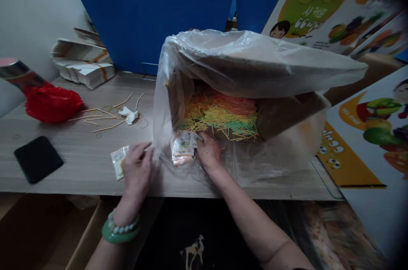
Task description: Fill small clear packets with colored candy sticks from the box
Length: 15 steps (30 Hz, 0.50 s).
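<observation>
A cardboard box (280,112) lies on its side on the wooden table (79,163), lined with a clear plastic bag (242,57). Inside is a heap of thin coloured sticks (219,117) in yellow, orange and green. My right hand (208,151) reaches into the box mouth, its fingers closed on a small stack of printed packets (183,146). My left hand (137,168), with a green bangle and bead bracelet on the wrist, rests on the table with curled fingers on a small clear packet (117,161).
A black phone (38,158) lies at the left. A red plastic bag (52,103) sits behind it, with folded paper cartons (84,66) further back. Loose sticks and rubber bands (105,119) are scattered mid-table. Printed cartoon fruit boards (360,134) stand at the right.
</observation>
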Available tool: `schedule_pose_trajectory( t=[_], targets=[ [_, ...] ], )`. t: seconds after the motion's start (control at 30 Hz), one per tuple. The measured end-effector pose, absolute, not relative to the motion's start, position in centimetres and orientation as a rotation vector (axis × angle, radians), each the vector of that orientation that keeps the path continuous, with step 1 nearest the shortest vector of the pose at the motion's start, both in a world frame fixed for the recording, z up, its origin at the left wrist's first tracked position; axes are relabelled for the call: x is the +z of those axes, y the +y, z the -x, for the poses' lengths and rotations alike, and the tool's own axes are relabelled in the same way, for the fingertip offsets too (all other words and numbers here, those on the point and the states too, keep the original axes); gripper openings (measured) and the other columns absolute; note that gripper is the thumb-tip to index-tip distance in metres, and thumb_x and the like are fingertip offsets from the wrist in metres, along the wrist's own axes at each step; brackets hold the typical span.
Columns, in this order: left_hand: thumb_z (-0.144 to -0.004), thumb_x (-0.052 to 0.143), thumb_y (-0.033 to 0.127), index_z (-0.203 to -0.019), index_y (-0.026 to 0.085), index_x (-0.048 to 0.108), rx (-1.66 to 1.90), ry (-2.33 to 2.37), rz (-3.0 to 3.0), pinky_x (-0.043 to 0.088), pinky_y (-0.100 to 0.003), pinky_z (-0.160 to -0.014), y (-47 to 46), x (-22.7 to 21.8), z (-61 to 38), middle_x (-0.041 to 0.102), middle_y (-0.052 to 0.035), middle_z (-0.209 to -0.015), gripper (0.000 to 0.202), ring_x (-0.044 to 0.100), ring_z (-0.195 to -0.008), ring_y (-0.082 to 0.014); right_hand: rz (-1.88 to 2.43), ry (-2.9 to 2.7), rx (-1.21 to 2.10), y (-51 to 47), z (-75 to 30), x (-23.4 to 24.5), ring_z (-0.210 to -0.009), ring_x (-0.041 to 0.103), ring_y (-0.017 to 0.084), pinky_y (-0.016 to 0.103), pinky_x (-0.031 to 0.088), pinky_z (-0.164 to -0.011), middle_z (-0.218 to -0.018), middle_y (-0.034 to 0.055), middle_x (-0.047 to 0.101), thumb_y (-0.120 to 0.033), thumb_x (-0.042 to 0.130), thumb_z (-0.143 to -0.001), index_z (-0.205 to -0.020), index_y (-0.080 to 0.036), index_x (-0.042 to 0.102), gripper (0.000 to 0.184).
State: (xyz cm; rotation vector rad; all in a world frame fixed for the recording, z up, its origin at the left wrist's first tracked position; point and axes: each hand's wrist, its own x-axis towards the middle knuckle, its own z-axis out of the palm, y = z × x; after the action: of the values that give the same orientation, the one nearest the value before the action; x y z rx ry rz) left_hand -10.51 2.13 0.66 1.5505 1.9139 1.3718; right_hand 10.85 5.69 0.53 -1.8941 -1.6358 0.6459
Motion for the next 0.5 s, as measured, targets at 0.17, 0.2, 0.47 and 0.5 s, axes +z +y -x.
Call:
schedule_pose_trajectory(
  t=[0.17, 0.2, 0.47, 0.5],
  targets=[
    [-0.061, 0.08, 0.034, -0.09, 0.016, 0.073, 1.187, 1.306, -1.093, 0.047, -0.027, -0.065, 3.9, 1.5, 4.7, 0.069, -0.0035, -0.08, 0.035, 0.057, -0.066, -0.0144, 1.255, -1.524, 1.223, 5.7, -11.0, 0.7, -0.078, 0.059, 0.015, 0.022, 0.044, -0.068, -0.083, -0.0014, 0.065, -0.021, 0.057, -0.075, -0.085, -0.019, 0.063, 0.011],
    [-0.058, 0.08, 0.032, -0.082, 0.015, 0.072, 1.175, 1.235, -1.007, 0.047, -0.027, -0.064, 4.3, 1.6, 4.4, 0.068, -0.0028, -0.075, 0.03, 0.057, -0.064, -0.0143, 1.159, -1.588, 1.307, 6.2, -11.2, 1.0, -0.077, 0.059, 0.015, 0.022, 0.044, -0.068, -0.081, -0.002, 0.064, -0.021, 0.058, -0.075, -0.084, -0.018, 0.063, 0.011],
    [-0.07, 0.061, 0.014, -0.056, 0.019, 0.057, 1.024, 1.394, -1.813, 0.049, -0.035, -0.085, 6.2, 0.4, 3.0, 0.069, -0.0062, -0.087, 0.015, 0.062, -0.089, -0.0215, 1.677, -2.545, 0.34, 15.7, -10.3, 2.9, -0.112, 0.058, 0.027, 0.033, 0.044, -0.091, -0.116, 0.017, 0.067, -0.007, 0.05, -0.083, -0.106, -0.012, 0.07, 0.031],
    [-0.07, 0.059, 0.01, -0.058, 0.019, 0.059, 0.943, 1.381, -1.939, 0.049, -0.037, -0.089, 6.4, 0.1, 2.7, 0.07, -0.008, -0.097, 0.015, 0.062, -0.096, -0.0233, 1.69, -2.642, 0.283, 16.6, -9.6, 2.9, -0.115, 0.056, 0.028, 0.034, 0.043, -0.092, -0.12, 0.0185, 0.066, -0.007, 0.05, -0.084, -0.11, -0.011, 0.069, 0.033]
  ],
)
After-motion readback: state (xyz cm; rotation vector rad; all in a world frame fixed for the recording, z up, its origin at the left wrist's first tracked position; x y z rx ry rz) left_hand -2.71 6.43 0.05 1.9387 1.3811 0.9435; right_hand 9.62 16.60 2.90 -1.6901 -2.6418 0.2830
